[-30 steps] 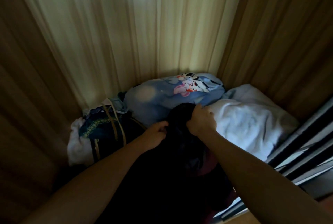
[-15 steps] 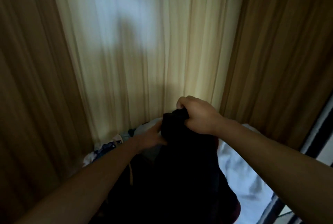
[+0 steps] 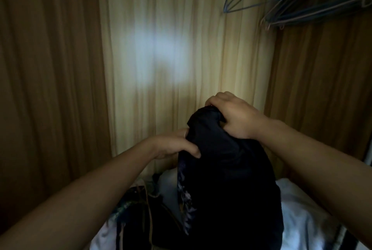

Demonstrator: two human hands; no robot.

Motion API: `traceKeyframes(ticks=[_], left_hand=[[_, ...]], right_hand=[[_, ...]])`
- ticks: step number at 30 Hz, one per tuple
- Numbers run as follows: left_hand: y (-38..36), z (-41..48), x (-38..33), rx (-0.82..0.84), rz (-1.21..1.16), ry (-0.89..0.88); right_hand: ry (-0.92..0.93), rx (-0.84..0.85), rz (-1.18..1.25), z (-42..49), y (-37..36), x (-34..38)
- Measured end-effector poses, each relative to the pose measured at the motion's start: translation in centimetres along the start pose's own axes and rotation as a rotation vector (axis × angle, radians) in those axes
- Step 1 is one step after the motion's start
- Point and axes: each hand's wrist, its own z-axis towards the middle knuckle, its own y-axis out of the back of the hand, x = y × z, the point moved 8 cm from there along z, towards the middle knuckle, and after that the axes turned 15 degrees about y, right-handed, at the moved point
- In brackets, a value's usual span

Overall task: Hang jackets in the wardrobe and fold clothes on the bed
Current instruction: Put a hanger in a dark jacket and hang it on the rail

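While the fingers (image 3: pixel 216 96) of the right hand (image 3: pixel 239 120) are curled tight over the topmost bunch of the black garment (image 3: pixel 231 173), the thumb (image 3: pixel 191 149) of the left hand (image 3: pixel 171 146) pinches the same cloth a little lower on its left edge. The other left fingers are hidden behind the fabric, so I cannot tell how they lie. From these 2 grips the garment hangs in a dark, shapeless drop, with a patterned strip (image 3: pixel 186 199) showing down its left edge; whether it is a jacket cannot be made out in this light. It is held up inside the wardrobe (image 3: pixel 141 48), in front of the pale wooden back panel and above a heap on the wardrobe floor: a white cloth (image 3: pixel 302 215) on the right and a dark bundle (image 3: pixel 138 215) with tan straps on the left. High at the upper right several wire hangers (image 3: pixel 298 6) hang well apart from the hands, and those in view carry nothing. Judging from this, the task looks to be near its start: 1 garment is in hand but not yet on a hanger, no hung jacket is visible, the heap below is unsorted, and the bed with any folding done on it is out of view.
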Motion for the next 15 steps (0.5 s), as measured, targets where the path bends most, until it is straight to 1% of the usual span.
traceKeyframes(ticks=[3, 6, 10, 12, 15], left_hand=[[0.5, -1.3, -1.6, 0.016, -0.124, -0.039], [0.6, -2.3, -2.6, 0.041, -0.246, -0.089], [1.0, -3.7, -4.1, -0.020, -0.176, -0.135], [1.7, -4.4, -5.1, -0.101, -0.117, -0.148], [3.5, -6.1, -7.8, -0.261, -0.023, -0.156]], right_hand=[[0.096, -0.052, -0.099, 0.7, 1.9, 0.2], [0.113, -0.055, -0.164, 1.3, 3.5, -0.1], [0.090, 0.039, -0.233, 1.3, 4.1, -1.4], [0.083, 0.029, -0.227, 0.9, 4.3, -2.2], [0.057, -0.035, -0.159, 0.6, 5.1, -3.4]])
